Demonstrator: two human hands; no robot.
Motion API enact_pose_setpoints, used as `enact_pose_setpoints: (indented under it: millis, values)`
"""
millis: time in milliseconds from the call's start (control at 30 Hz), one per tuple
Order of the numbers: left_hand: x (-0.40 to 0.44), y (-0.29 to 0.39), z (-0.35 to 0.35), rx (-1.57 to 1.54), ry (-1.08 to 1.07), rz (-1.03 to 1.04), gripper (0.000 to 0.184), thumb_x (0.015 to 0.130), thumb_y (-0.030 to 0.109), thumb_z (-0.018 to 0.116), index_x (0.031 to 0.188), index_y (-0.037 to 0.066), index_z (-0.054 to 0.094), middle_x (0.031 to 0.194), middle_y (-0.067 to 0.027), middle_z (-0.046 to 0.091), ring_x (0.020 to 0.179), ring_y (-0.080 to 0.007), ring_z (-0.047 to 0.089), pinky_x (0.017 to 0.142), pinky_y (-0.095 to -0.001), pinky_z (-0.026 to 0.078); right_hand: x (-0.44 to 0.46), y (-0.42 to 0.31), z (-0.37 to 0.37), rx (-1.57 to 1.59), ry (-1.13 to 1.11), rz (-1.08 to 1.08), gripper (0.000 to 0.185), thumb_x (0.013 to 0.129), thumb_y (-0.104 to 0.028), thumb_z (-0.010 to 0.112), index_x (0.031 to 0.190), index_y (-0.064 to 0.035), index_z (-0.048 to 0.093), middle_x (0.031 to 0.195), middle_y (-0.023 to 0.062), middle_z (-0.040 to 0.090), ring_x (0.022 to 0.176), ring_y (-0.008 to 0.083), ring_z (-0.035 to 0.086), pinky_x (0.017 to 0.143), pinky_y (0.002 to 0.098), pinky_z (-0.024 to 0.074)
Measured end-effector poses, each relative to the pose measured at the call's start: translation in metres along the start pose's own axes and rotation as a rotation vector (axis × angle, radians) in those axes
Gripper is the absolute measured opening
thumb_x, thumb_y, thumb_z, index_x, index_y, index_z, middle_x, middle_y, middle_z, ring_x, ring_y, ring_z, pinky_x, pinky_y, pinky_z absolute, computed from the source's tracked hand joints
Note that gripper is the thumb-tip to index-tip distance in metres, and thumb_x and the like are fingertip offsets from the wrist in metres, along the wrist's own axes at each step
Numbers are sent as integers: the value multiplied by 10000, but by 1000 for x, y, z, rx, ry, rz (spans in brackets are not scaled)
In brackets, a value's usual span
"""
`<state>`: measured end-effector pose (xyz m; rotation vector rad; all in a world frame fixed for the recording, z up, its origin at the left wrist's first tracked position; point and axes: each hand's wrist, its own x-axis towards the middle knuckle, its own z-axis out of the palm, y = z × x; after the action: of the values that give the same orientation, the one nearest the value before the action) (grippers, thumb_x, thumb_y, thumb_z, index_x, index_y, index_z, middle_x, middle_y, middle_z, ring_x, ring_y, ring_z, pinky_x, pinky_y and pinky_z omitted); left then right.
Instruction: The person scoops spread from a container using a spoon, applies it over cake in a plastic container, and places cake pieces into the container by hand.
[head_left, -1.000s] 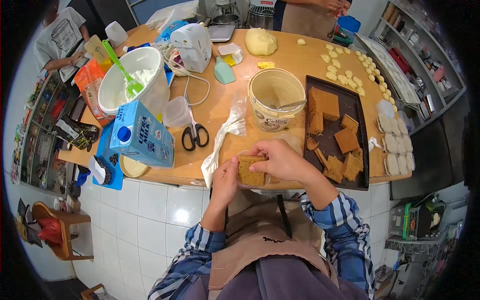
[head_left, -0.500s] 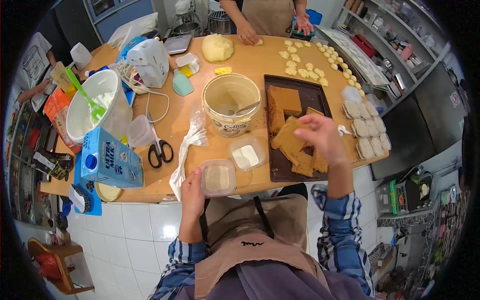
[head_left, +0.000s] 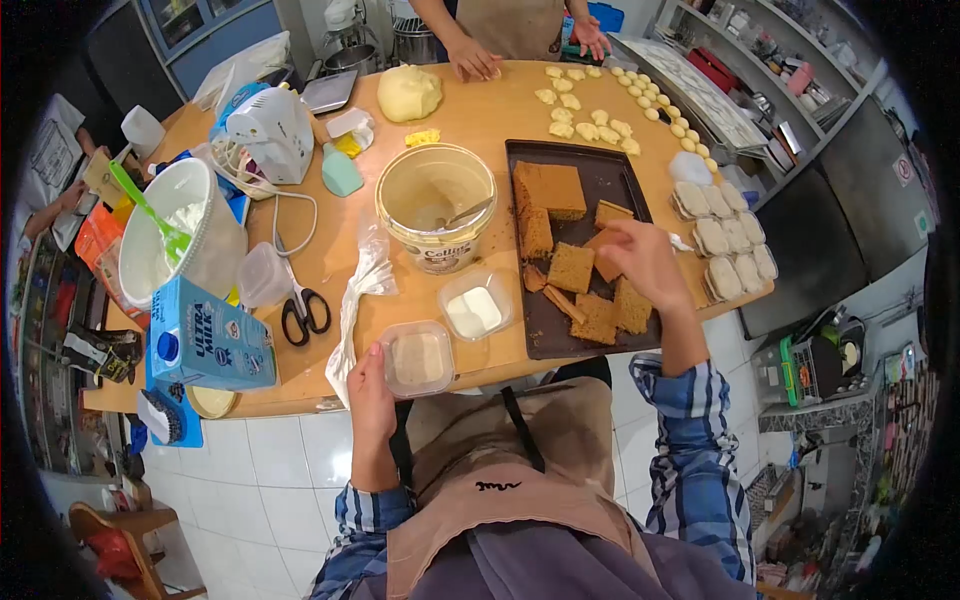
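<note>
My left hand [head_left: 371, 400] grips the side of a small clear plastic container [head_left: 418, 358] at the table's front edge; a pale layer shows inside it. My right hand [head_left: 652, 268] is over the dark baking tray [head_left: 531, 335], its fingers closed on a piece of brown sponge cake [head_left: 606, 262]. Around that piece lie several cut cake squares [head_left: 571, 268] and thin strips. A larger cake block [head_left: 552, 190] sits at the tray's far end. Beside the held container stands another clear container [head_left: 474, 307] with white cream in it.
A cream tub [head_left: 436, 205] with a spoon stands left of the tray. Farther left are scissors [head_left: 305, 315], a milk carton [head_left: 212, 335] and a white bowl [head_left: 183, 235]. Filled containers [head_left: 722, 240] sit at right. Across the table, a person's hands [head_left: 474, 60] are near dough pieces.
My right hand has lowered from holding a thin cake slice up over the tray to the pieces lying there. The cut squares now show more fully. My left hand still holds its container.
</note>
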<state>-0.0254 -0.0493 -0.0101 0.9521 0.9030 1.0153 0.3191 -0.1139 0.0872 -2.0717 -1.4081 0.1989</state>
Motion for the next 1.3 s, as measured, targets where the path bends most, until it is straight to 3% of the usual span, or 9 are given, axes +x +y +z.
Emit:
enact_pose_setpoints:
  millis: [133, 233, 367, 567, 700, 800, 900, 1133, 1300]
  values:
    - [1, -3, -3, -1, -16, -11, 390, 948, 274, 413, 1083, -64, 553, 979, -80, 603, 873, -116, 559, 766, -235, 440, -23, 2, -20, -71, -217, 89, 297, 642, -136, 678, 898, 13, 648, 870, 182, 637, 787, 344, 603, 719, 371, 481]
    - [3, -5, -5, 24, -3, -20, 384, 947, 274, 414, 1074, -59, 558, 979, -80, 603, 866, -114, 562, 754, -233, 445, -36, 5, -15, -241, -335, -134, 325, 647, -154, 688, 930, 1, 645, 890, 169, 637, 884, 335, 565, 799, 380, 446]
    - [1, -1, 1, 10, 16, -7, 377, 947, 269, 414, 1071, -56, 560, 972, -81, 607, 866, -117, 566, 750, -239, 453, -43, 2, -1, -327, -402, -104, 415, 649, -222, 714, 1006, -31, 624, 951, 145, 625, 994, 323, 491, 874, 374, 395]
    - [-1, 3, 2, 23, 17, -11, 388, 946, 278, 416, 1077, -58, 558, 978, -89, 609, 870, -125, 573, 755, -248, 460, -41, -3, 1, -362, -401, -115, 464, 603, -224, 725, 1008, -20, 624, 928, 161, 623, 925, 316, 507, 831, 383, 411]
    - [-1, 3, 2, -15, 6, -13, 396, 945, 281, 418, 1082, -65, 552, 983, -94, 608, 864, -128, 576, 758, -249, 460, -35, 21, -27, -300, -102, -193, 342, 625, -99, 660, 961, -41, 633, 956, 123, 623, 907, 323, 505, 825, 391, 412]
    - [-1, 3, 2, -40, -4, -13, 396, 945, 280, 420, 1080, -68, 550, 977, -96, 608, 861, -129, 577, 758, -248, 459, -29, 23, -42, -343, -242, -113, 317, 620, -18, 604, 934, -38, 640, 984, 127, 617, 916, 320, 497, 819, 392, 412]
    - [0, 1, 2, -60, -12, -10, 393, 944, 279, 421, 1075, -68, 553, 974, -95, 608, 862, -129, 577, 758, -247, 458, -34, 32, -34, -276, -263, -300, 322, 623, 20, 572, 924, -57, 656, 982, 112, 609, 895, 318, 484, 802, 380, 412]
    - [4, -7, -7, 23, -25, -23, 420, 942, 312, 404, 1104, -51, 539, 1038, -117, 599, 935, -182, 591, 818, -305, 471, -40, 29, -12, -565, -309, -361, 288, 647, -16, 586, 902, -118, 670, 971, 82, 496, 922, 279, 441, 805, 361, 381]
    - [2, -3, -1, -33, 8, 2, 381, 946, 274, 416, 1051, -60, 567, 965, -87, 613, 858, -126, 577, 754, -248, 459, -41, 23, -17, -649, -280, -351, 213, 636, -38, 614, 840, -96, 642, 975, 91, 483, 948, 276, 437, 807, 372, 369]
